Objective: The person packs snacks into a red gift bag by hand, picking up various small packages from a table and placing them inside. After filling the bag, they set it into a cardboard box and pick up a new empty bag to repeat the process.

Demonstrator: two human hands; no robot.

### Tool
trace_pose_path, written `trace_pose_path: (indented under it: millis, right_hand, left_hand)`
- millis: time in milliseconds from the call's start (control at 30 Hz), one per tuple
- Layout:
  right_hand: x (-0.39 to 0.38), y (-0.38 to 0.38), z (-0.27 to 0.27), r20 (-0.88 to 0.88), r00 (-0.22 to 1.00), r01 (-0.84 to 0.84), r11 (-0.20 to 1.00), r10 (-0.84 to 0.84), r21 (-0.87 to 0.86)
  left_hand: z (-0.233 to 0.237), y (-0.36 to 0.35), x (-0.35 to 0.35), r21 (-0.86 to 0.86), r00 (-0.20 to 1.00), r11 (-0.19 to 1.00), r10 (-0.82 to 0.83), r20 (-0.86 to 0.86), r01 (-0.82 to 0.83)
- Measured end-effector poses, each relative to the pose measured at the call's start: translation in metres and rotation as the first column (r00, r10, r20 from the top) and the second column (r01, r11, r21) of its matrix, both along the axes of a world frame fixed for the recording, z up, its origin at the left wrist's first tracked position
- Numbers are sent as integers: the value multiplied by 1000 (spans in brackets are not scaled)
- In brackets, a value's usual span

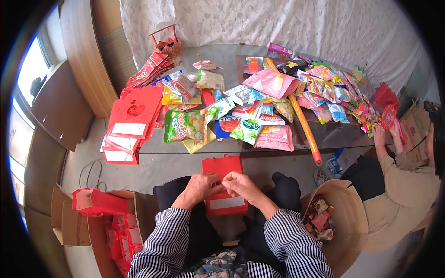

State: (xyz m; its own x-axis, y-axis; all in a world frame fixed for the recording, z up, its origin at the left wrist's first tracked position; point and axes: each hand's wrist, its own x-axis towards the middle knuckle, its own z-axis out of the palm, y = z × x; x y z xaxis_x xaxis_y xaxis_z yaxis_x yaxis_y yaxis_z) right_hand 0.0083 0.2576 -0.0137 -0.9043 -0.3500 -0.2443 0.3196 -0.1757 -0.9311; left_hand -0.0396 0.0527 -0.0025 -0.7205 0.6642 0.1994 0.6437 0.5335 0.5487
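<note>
A flat red paper bag (222, 164) with a white panel at its near end lies before me at my knees. My left hand (198, 188) is over its left side, fingers closed in a pinch. Beside it, over the bag's middle, my right hand (242, 185) is pinched too, and the fingertips of both hands nearly meet. Whatever is between the fingers is too small or hidden to make out. On the table ahead lies a pile of snack packets, including a green packet (181, 126) and a pink packet (272, 83).
Red bags (135, 111) are stacked on the table's left. An orange stick (303, 125) lies among the snacks. A carton (143, 208) with red bags stands left; a cardboard drum (350, 213) with small packets stands right. Another person (401, 185) holds a red round item (388, 116).
</note>
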Motion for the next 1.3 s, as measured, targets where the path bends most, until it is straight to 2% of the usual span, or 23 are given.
trace_pose_path:
  millis: [33, 100, 133, 233, 267, 367, 433, 500, 567, 600, 633, 700, 833, 1067, 1100, 1167, 1300]
  right_hand:
    - [-2, -2, -2, -78, 995, 59, 998, -58, 13]
    - [-3, -7, -8, -225, 961, 174, 984, -163, 29]
    - [-1, -14, 3, -414, 857, 388, 914, -308, 122]
    - [-12, -3, 3, -705, 643, 592, 778, -299, 210]
    - [-14, -4, 0, -684, 672, 611, 736, -285, 293]
    - [-15, -8, -9, -624, 776, 452, 766, -86, 457]
    - [-10, -15, -16, -664, 747, 440, 748, 2, 497]
    - [-7, -21, -23, -713, 700, 474, 718, 43, 509]
    - [-5, -20, -23, -670, 739, 432, 721, 61, 542]
    - [-4, -17, -21, -653, 753, 413, 711, 84, 568]
    - [-3, -18, -18, -635, 766, 399, 697, 104, 596]
    - [-1, -20, -19, -621, 776, 378, 703, 114, 602]
    - [2, -15, -26, -616, 774, 373, 682, 146, 630]
    - [11, -13, -31, -634, 744, 362, 668, 214, 650]
    - [12, -13, -32, -646, 728, 366, 667, 231, 649]
    - [13, -12, -36, -662, 707, 368, 671, 247, 644]
    - [16, -14, -36, -640, 719, 332, 674, 272, 660]
  left_hand:
    - [0, 2, -1, 7, 1000, 1000, 1, -13, -1]
    - [8, 8, -1, 157, 984, 985, 91, -150, -67]
    - [13, 8, 1, 229, 968, 969, 144, -205, -96]
    - [21, 4, 0, 466, 926, 848, 352, -138, -253]
    - [17, 1, -1, 343, 926, 889, 360, -112, -304]
    - [2, 7, -2, 148, 984, 986, 102, -147, -80]
    - [0, 14, -2, 121, 985, 992, -13, -170, 34]
    - [0, 14, 0, 21, 997, 1000, 2, -75, 0]
    - [-8, 15, 2, 17, 996, 1000, 20, -86, -19]
    - [-13, 15, 2, -47, 999, 998, 39, -33, -40]
    - [-12, 14, 1, -64, 999, 998, -29, -24, 27]
    - [-8, 15, 2, -138, 999, 990, -29, 14, 31]
    - [-12, 14, 7, -271, 998, 963, 21, 67, -2]
    - [-34, 9, 19, -280, 994, 960, 23, 108, 9]
    - [-26, 10, 24, -240, 993, 970, 4, 116, 25]
    - [-24, 11, 29, -316, 994, 948, 5, 112, 30]
    - [-16, 8, 34, -264, 997, 964, -14, 76, 34]
